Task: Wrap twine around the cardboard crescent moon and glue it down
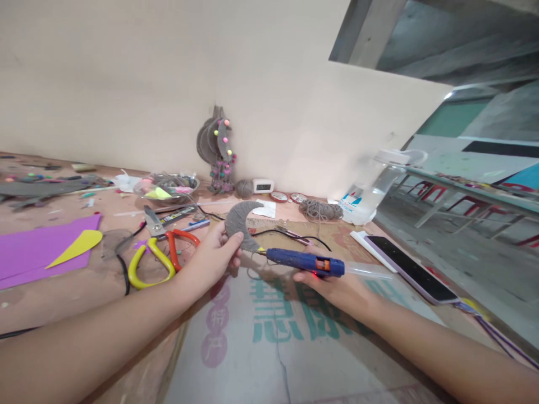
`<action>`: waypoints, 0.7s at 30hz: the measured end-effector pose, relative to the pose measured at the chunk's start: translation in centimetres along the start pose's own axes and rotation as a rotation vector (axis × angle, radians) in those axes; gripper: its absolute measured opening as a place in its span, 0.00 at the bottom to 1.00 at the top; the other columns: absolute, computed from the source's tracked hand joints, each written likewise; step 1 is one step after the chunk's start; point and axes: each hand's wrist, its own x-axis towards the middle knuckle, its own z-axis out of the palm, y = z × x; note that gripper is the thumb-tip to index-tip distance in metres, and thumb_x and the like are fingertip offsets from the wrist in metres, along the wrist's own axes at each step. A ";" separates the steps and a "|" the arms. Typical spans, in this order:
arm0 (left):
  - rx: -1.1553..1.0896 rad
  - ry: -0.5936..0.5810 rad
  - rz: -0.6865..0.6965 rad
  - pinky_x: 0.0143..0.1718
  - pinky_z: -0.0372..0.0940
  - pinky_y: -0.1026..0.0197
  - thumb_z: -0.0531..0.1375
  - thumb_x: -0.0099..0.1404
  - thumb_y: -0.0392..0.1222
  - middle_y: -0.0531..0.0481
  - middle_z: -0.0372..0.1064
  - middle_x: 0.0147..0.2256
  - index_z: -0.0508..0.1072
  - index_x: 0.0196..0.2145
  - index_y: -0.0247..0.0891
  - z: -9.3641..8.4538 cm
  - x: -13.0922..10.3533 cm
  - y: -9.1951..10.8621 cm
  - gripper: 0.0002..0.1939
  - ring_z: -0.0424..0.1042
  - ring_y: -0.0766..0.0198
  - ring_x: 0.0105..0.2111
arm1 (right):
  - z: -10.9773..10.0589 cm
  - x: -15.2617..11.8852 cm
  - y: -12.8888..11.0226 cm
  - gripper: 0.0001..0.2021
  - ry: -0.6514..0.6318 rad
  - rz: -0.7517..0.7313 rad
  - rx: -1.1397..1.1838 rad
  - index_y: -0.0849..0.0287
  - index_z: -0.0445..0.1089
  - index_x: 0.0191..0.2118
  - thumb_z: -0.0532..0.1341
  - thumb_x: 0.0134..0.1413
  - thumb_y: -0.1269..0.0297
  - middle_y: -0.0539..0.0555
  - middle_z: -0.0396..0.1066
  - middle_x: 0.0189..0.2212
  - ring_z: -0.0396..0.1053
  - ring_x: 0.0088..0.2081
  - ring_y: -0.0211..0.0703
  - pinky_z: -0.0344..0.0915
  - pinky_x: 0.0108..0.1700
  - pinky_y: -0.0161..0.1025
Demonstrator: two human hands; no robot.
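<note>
My left hand (223, 247) pinches a crescent moon wrapped in grey yarn (241, 221) by its left side, holding it upright above the table. In my right hand (326, 283) is a blue hot glue gun (305, 262), gripped from below with a small red light glowing on it. A clear glue stick (370, 271) pokes out of its back end. The gun's nozzle touches or nearly touches the lower tip of the moon. Beneath both hands lies a printed cardboard sheet (236, 359).
Yellow-handled scissors (137, 269), red-handled scissors (170, 249), purple sheets (25, 252) and a bowl of craft bits (168, 193) are at left. Behind are grey yarn (320, 210) and a small clock (263, 186). A water jug (370, 185) and phone (410, 269) stand right.
</note>
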 end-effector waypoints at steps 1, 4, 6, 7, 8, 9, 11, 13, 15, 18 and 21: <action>0.001 -0.004 0.001 0.13 0.58 0.69 0.55 0.60 0.45 0.60 0.58 0.19 0.59 0.34 0.40 0.0 0.0 0.0 0.08 0.58 0.72 0.15 | 0.0 0.0 -0.1 0.13 0.001 0.004 0.002 0.57 0.63 0.28 0.60 0.47 0.52 0.49 0.66 0.26 0.66 0.31 0.42 0.64 0.32 0.35; 0.001 -0.008 -0.004 0.13 0.57 0.70 0.55 0.60 0.45 0.60 0.57 0.19 0.59 0.34 0.40 0.0 0.1 0.0 0.08 0.58 0.73 0.15 | -0.1 0.1 -0.6 0.13 0.005 0.006 0.015 0.56 0.64 0.28 0.60 0.46 0.52 0.49 0.66 0.26 0.67 0.30 0.42 0.65 0.32 0.35; -0.002 -0.006 -0.009 0.13 0.58 0.69 0.55 0.60 0.46 0.60 0.57 0.19 0.59 0.34 0.41 0.0 0.1 -0.1 0.09 0.58 0.72 0.15 | -0.2 0.1 -0.9 0.12 0.029 -0.005 0.004 0.56 0.65 0.27 0.61 0.45 0.52 0.50 0.67 0.26 0.67 0.31 0.43 0.65 0.34 0.36; -0.001 -0.005 -0.008 0.13 0.58 0.69 0.55 0.60 0.46 0.60 0.58 0.19 0.59 0.34 0.41 0.0 0.1 -0.1 0.09 0.58 0.72 0.15 | -0.2 0.1 -1.0 0.12 0.044 -0.008 -0.005 0.56 0.65 0.28 0.61 0.45 0.52 0.50 0.68 0.26 0.68 0.32 0.43 0.66 0.35 0.37; 0.000 -0.003 -0.006 0.13 0.58 0.69 0.55 0.60 0.46 0.60 0.58 0.19 0.59 0.34 0.41 0.0 0.1 -0.2 0.09 0.58 0.72 0.15 | -0.2 0.1 -1.1 0.12 0.052 -0.009 -0.013 0.56 0.66 0.28 0.61 0.45 0.53 0.50 0.69 0.26 0.68 0.32 0.44 0.66 0.36 0.37; 0.002 -0.002 -0.003 0.13 0.58 0.69 0.55 0.59 0.46 0.60 0.58 0.19 0.59 0.33 0.41 0.0 0.1 -0.2 0.09 0.58 0.72 0.15 | -0.3 0.0 -1.1 0.11 0.048 -0.005 -0.016 0.56 0.66 0.28 0.61 0.45 0.53 0.50 0.69 0.25 0.68 0.32 0.44 0.66 0.35 0.37; 0.003 0.001 -0.005 0.13 0.58 0.69 0.55 0.59 0.46 0.61 0.58 0.19 0.59 0.33 0.41 0.0 0.2 -0.2 0.09 0.58 0.72 0.15 | -0.3 0.0 -1.3 0.11 0.029 0.008 0.004 0.56 0.66 0.29 0.60 0.45 0.53 0.50 0.69 0.26 0.69 0.31 0.43 0.66 0.33 0.36; -0.002 0.006 -0.011 0.13 0.58 0.69 0.55 0.59 0.46 0.61 0.57 0.19 0.59 0.33 0.41 0.0 0.1 -0.1 0.09 0.58 0.72 0.15 | -0.3 0.0 -1.4 0.11 0.017 0.020 0.032 0.56 0.67 0.29 0.60 0.46 0.53 0.50 0.70 0.27 0.69 0.31 0.43 0.67 0.32 0.36; -0.007 0.007 -0.015 0.12 0.57 0.70 0.56 0.59 0.46 0.61 0.57 0.18 0.58 0.32 0.41 0.1 0.1 -0.1 0.09 0.58 0.72 0.14 | -0.2 -0.1 -1.2 0.11 0.024 0.021 0.049 0.56 0.67 0.30 0.61 0.45 0.53 0.50 0.71 0.28 0.70 0.31 0.43 0.67 0.33 0.36; -0.005 0.004 -0.009 0.13 0.58 0.69 0.56 0.59 0.46 0.61 0.57 0.18 0.59 0.33 0.41 0.1 0.0 0.0 0.10 0.58 0.72 0.14 | -0.2 -0.1 -0.6 0.11 0.020 0.025 0.058 0.54 0.69 0.31 0.61 0.46 0.53 0.51 0.72 0.28 0.70 0.32 0.45 0.68 0.33 0.37; -0.009 0.007 -0.007 0.13 0.58 0.69 0.56 0.58 0.46 0.61 0.58 0.18 0.59 0.33 0.41 0.1 -0.1 0.1 0.10 0.59 0.72 0.15 | -0.1 -0.2 -0.2 0.11 0.023 0.039 0.055 0.54 0.69 0.31 0.61 0.46 0.53 0.51 0.71 0.26 0.70 0.30 0.47 0.68 0.31 0.39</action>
